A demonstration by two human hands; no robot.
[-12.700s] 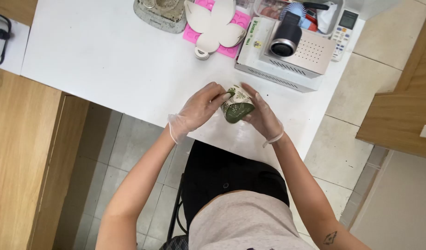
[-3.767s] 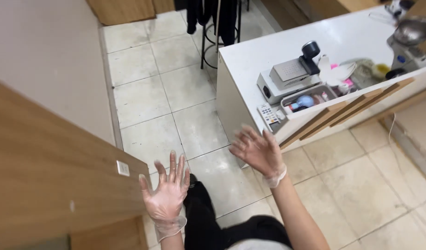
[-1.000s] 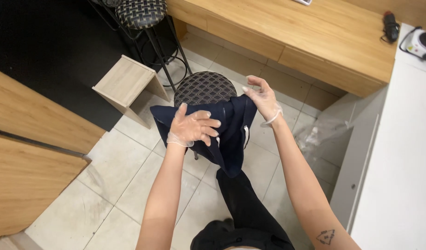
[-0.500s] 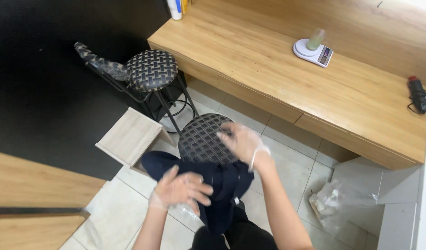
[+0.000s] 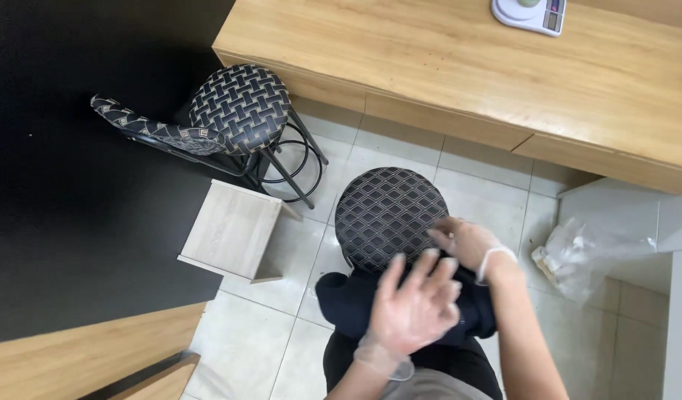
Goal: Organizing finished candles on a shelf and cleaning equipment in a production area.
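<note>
While the dark navy cloth (image 5: 356, 304) lies bunched at the near edge of the round quilted stool (image 5: 389, 215), the gloved left hand (image 5: 415, 311) spreads open-fingered over it and the right hand (image 5: 467, 241) pinches its far side, handling apparently mid-way.

A dark navy cloth (image 5: 356, 300), crumpled and bunched, lies at the near edge of a round black stool seat (image 5: 389, 215) with a diamond pattern, partly hanging off.
</note>
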